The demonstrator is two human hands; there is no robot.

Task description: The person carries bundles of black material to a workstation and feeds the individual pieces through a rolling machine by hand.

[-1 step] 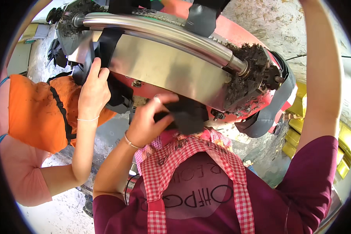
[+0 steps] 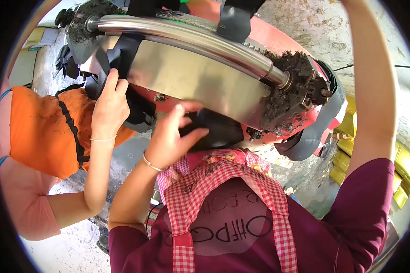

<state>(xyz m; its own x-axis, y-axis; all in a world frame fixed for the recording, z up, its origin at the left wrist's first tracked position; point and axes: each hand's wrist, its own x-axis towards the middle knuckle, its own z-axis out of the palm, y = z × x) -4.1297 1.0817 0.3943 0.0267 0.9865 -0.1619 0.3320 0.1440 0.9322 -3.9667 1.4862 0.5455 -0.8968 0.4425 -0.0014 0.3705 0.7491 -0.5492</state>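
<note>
My left hand [image 2: 171, 136] is in front of the machine's metal plate [image 2: 187, 77], its fingers and thumb apart and slightly blurred. Beside it a smooth black strip [image 2: 216, 129] lies below the plate's lower edge, partly behind the thumb. I see no grip on that strip. My right forearm [image 2: 373, 77] reaches up the right side and leaves the picture at the top, so the right hand is out of sight. Over the plate run shiny steel rollers [image 2: 182, 41]. At the left, a co-worker's hand [image 2: 110, 107] pinches another black strip [image 2: 125, 52] that goes up to the rollers.
Dark shredded debris coats the gears [image 2: 300, 82] at the roller's right end. More black strips hang at the machine's far side and from its red body [image 2: 278, 36]. Yellow blocks [image 2: 346, 150] stand at right. The co-worker's orange apron [image 2: 43, 132] is close on my left.
The black strip by my left hand has shifted up and away from my apron. My left fingers have spread and tilted upward. My right forearm has moved slightly left.
</note>
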